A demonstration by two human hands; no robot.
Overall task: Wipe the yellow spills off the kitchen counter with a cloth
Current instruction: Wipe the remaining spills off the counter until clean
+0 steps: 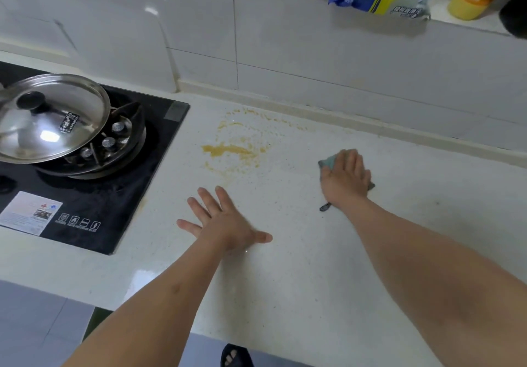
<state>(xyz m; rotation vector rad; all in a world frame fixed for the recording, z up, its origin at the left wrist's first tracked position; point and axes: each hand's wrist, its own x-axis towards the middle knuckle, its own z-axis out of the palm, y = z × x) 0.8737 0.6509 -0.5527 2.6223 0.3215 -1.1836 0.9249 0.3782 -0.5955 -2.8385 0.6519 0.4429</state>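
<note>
A: Right hand [345,177] is lying flat on the cloth [328,162], fingers straight, pressing it onto the counter [313,267]. Greenish edges are showing at both sides of the palm.

B: And the left hand [225,221]?

A: Fingers spread, palm down on the bare counter, holding nothing (well apart from the right).

B: Where is the spill [231,150] sitting?

A: Yellow smears are lying between the stove [137,195] and the cloth, nearer the back wall, the cloth not touching them.
</note>
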